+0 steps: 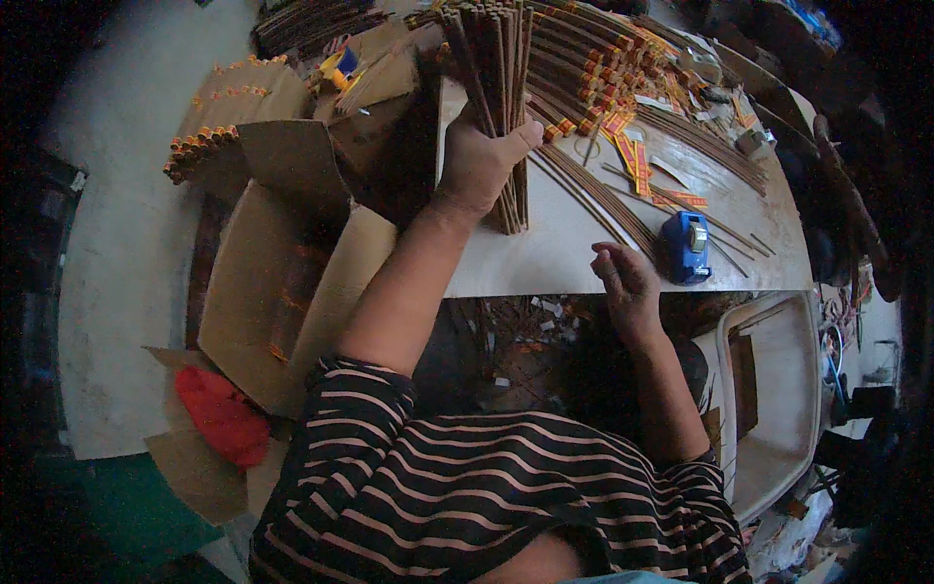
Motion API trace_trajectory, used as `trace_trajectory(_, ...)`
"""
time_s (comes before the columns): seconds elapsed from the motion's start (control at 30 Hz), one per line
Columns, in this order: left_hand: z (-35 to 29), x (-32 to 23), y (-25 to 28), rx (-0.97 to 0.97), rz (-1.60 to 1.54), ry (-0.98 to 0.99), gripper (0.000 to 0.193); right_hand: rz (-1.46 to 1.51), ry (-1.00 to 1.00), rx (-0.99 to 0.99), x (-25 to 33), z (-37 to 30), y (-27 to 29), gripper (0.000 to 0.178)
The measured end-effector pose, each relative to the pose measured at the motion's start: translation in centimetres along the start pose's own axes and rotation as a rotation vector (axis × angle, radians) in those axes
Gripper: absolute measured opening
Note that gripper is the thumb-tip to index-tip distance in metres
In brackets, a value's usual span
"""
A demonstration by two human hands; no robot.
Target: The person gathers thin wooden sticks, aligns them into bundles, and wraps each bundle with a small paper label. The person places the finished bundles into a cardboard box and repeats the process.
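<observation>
My left hand (477,161) is closed around an upright bundle of brown incense sticks (504,68), whose lower ends point down at the table top. My right hand (628,282) is over the table's front edge with its fingers curled in. Whether a small thing sits between those fingertips, I cannot make out. Just right of it stands a blue tape dispenser (687,248) with a roll of tape. Loose incense sticks (605,200) lie on the table between the bundle and the dispenser. Red and yellow paper labels (634,161) are scattered behind them.
Wrapped incense bundles (574,58) are piled at the back of the white table (486,273). An open cardboard box (258,282) stands on the left, with a red bag (222,417) near it. Further bundles (204,146) lie beyond. A white tub (773,389) stands on the right.
</observation>
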State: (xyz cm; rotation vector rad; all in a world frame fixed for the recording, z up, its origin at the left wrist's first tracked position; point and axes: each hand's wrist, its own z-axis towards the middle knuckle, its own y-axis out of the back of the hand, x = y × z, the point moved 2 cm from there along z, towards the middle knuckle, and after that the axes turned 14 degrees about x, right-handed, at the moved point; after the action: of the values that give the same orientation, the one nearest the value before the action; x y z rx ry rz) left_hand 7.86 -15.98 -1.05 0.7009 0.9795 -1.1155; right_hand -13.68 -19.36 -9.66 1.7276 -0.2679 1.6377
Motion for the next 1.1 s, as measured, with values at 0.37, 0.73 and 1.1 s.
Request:
trace_trajectory(0.37,-0.1,0.1,-0.6,0.011,0.143,0.076,0.021,0.122,-0.012,0.041,-1.0,1.7,-0.3,0.021)
trace_trajectory(0.73,0.6,-3.1,-0.5,-0.083,0.068,-0.032,0.027,0.274,-0.037,0.078,-3.4,2.9,-0.4,0.02)
trace_trajectory(1.1,0.4,-1.9,0.5,-0.128,0.007,-0.076,0.011,0.084,0.133,0.021,-3.5,3.4,-0.2,0.017)
